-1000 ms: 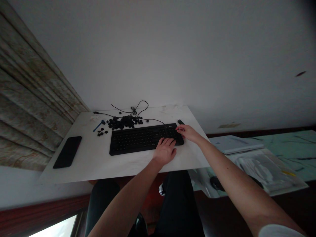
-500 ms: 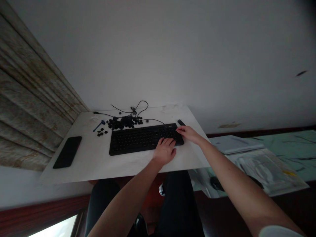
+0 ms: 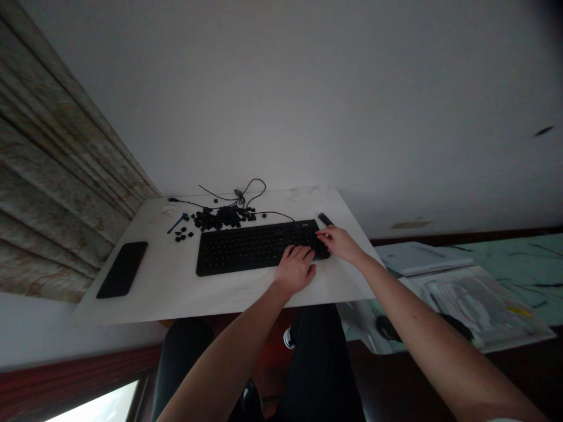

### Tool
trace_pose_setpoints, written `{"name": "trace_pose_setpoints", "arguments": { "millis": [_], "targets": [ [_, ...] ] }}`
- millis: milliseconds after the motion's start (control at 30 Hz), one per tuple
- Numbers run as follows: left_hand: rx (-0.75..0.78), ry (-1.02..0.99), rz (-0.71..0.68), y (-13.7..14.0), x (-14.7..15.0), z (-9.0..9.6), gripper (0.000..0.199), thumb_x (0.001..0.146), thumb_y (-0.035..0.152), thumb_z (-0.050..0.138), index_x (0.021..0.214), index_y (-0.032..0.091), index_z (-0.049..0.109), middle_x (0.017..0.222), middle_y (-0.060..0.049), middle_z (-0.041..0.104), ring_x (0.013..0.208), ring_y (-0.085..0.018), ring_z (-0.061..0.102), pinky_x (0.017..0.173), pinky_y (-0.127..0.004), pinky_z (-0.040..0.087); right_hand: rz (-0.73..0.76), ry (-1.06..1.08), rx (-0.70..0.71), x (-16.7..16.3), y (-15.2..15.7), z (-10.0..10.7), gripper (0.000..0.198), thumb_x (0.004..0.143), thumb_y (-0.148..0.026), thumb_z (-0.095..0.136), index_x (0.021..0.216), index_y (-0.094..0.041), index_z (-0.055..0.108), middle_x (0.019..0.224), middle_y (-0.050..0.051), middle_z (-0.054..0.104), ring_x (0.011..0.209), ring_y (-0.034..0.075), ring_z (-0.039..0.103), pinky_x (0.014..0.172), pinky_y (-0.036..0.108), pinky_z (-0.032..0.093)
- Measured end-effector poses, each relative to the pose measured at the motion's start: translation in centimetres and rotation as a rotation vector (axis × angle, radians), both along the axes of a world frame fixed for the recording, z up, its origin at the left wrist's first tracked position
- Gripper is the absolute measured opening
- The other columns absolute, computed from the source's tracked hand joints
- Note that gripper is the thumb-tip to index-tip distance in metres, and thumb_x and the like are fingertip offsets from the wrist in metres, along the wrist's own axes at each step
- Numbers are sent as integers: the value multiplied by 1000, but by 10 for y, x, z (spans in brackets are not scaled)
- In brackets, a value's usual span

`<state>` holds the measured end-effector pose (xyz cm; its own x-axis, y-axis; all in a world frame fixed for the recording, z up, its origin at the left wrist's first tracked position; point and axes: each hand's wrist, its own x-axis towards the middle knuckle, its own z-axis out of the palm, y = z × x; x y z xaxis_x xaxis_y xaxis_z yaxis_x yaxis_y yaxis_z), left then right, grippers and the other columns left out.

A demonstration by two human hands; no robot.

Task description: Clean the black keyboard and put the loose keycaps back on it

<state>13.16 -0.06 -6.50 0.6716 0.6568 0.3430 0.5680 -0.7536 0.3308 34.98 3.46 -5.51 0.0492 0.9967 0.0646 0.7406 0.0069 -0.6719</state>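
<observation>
A black keyboard (image 3: 240, 249) lies on the white table (image 3: 176, 281), its cable running off the back. My left hand (image 3: 294, 268) rests on the keyboard's front right part, fingers stretched out over the keys. At the right end, over the number keys, my right hand (image 3: 335, 241) has thumb and forefinger pinched together; whatever they may hold is too small to make out. Behind the keyboard is a pile of loose black keycaps (image 3: 222, 217), with several more scattered at its left. A small black stick-like object (image 3: 325, 219) lies just beyond my right hand.
A blue tool (image 3: 177, 223) lies left of the keycap pile. The black cable (image 3: 255, 181) loops near the wall. A black phone (image 3: 122, 269) lies at the table's left. Right of the table, papers and a plastic-wrapped packet (image 3: 475, 302) rest on a lower green surface.
The view has shifted very slightly. Both hands stay in nearly the same place on the keyboard, the right one still pinching over the number keys.
</observation>
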Motion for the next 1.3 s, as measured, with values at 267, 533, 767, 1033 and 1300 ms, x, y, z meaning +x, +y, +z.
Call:
{"name": "trace_pose_setpoints", "arguments": {
  "millis": [267,533,767,1033,1300],
  "targets": [
    [1,1,1,-1,0,1,36,96,33,48,126,18,60,134,-10,62,127,-25,52,115,-47,34,-2,-84,-96,0,4,14,27,77,-21,74,103,-18,78,86,7,76,74,20,69,72,30,54],
    [-6,4,-4,-1,-1,2,36,96,33,48,127,18,60,134,-11,62,127,-25,53,114,-47,35,34,-208,-122,-3,9,17,33,81,-15,68,113,-16,75,86,7,75,72,18,68,72,28,52],
    [-6,-9,-1,0,0,0,35,95,33,49,126,19,60,134,-10,62,126,-25,53,115,-48,34,49,-255,-94,-2,14,12,30,82,-20,70,110,-15,76,88,8,75,76,20,68,74,29,51],
    [-12,-6,-1,0,-1,1,37,95,32,50,128,19,59,134,-10,62,126,-25,53,115,-48,35,67,-127,10,1,6,6,25,83,-23,67,106,-18,75,88,6,72,75,18,65,74,30,51],
    [-6,3,3,-1,0,1,36,96,32,49,127,18,60,135,-10,62,127,-24,53,115,-48,34,69,-45,18,3,5,3,23,79,-25,69,101,-19,74,78,2,67,70,17,61,71,30,50]
  ]
}}
